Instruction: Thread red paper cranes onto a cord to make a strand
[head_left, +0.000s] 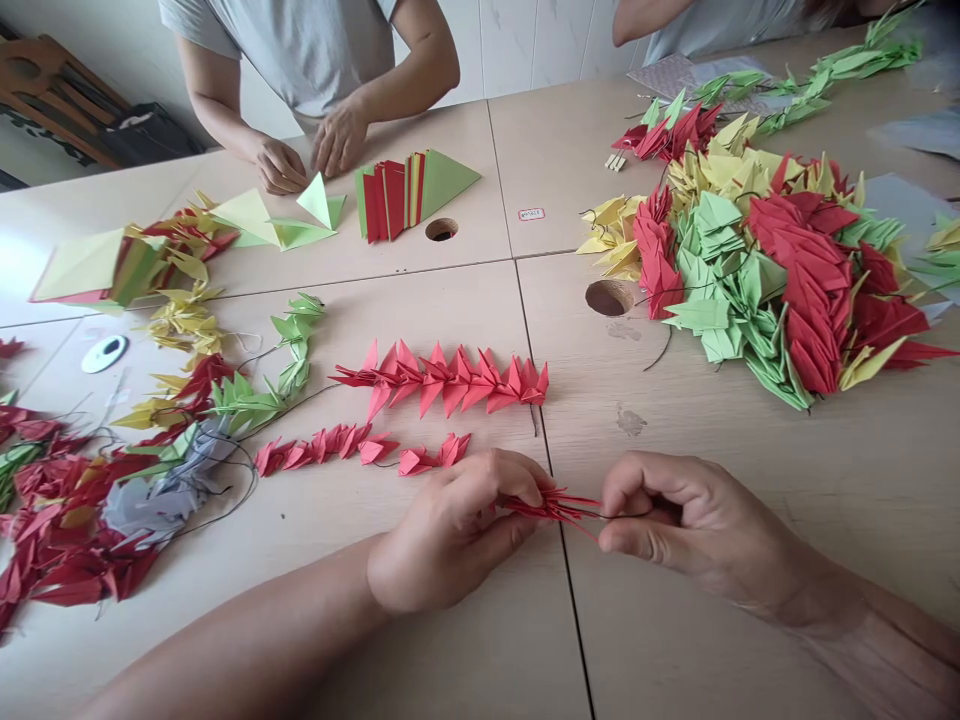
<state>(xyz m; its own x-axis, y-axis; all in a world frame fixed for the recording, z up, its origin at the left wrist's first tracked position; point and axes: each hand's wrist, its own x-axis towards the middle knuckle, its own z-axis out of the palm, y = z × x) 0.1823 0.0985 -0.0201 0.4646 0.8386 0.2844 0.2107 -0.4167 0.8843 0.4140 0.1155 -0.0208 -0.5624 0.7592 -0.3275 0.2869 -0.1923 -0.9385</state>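
My left hand (465, 530) is closed around a small bundle of folded red paper cranes (556, 505), whose thin pointed ends stick out to the right. My right hand (697, 530) pinches a dark thread (604, 516) just beyond those points; its fingertips are partly hidden. Behind my hands lies a string of red paper cranes (450, 380) on a dark thread. A shorter row of red cranes (315, 447) rests nearer to my left forearm, with a few loose along its right end.
A large pile of red, green and yellow paper cranes (772, 270) stands at the right. More strung cranes (82, 520) heap up at the left, near a white spool (105, 353). Across the table (420, 290), a person's hands (341, 140) fold paper beside stacked coloured sheets (390, 200).
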